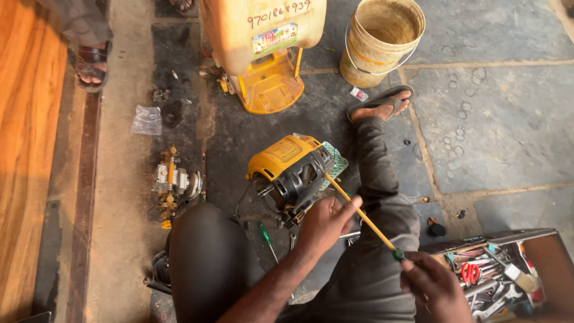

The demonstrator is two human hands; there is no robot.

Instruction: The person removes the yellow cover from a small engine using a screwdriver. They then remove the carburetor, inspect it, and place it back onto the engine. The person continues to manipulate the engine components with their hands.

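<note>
A long yellow rod (359, 214) with a green end is gripped by the right hand (433, 287) and pinched by the left hand (326, 221), its tip set into a yellow-and-black motor (290, 170) on the dusty stone floor (496, 131). To the near right lies a box of metal tools (496, 275); far off stands a round plastic bucket (382, 39).

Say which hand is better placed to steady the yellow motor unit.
Left, likely. The left hand sits right beside the yellow motor unit, guiding the yellow rod; the right hand grips the rod's far green end.
</note>
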